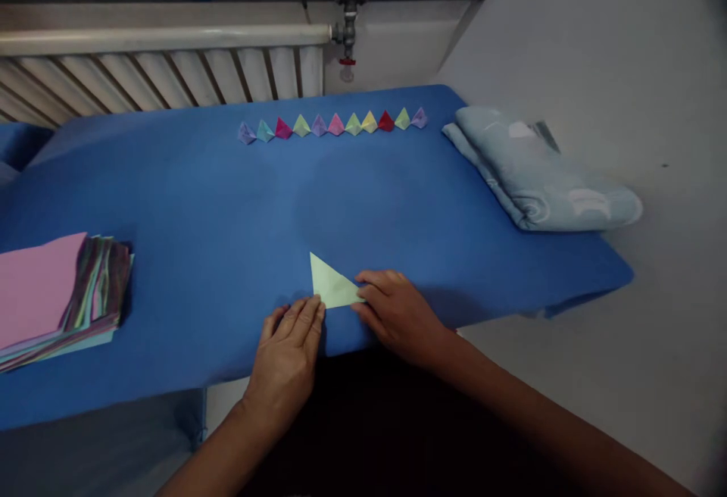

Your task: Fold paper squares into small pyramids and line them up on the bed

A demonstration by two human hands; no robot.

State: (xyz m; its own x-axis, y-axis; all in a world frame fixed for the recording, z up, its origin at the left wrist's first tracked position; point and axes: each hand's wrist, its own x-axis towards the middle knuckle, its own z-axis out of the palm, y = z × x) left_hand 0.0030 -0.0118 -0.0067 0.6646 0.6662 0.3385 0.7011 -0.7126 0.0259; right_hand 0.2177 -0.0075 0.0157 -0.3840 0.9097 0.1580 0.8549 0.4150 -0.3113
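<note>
One pale-green folded paper triangle [332,285] lies on our blue-covered counter [204,201]; our nearly flat left hand [289,351] presses its left corner, our curled right hand [406,320] pinches its right; we judge it light and easily creased, best held by corners. Beyond lie eleven multicoloured folded-paper pieces [336,126]; a multicoloured paper stack [39,285] sits left, a pale-blue folded blanket [528,171] right, all well apart.

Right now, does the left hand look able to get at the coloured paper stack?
Probably yes: only blue surface shows between the left hand and the coloured paper stack, though its fingertips would have to leave the green paper.
</note>
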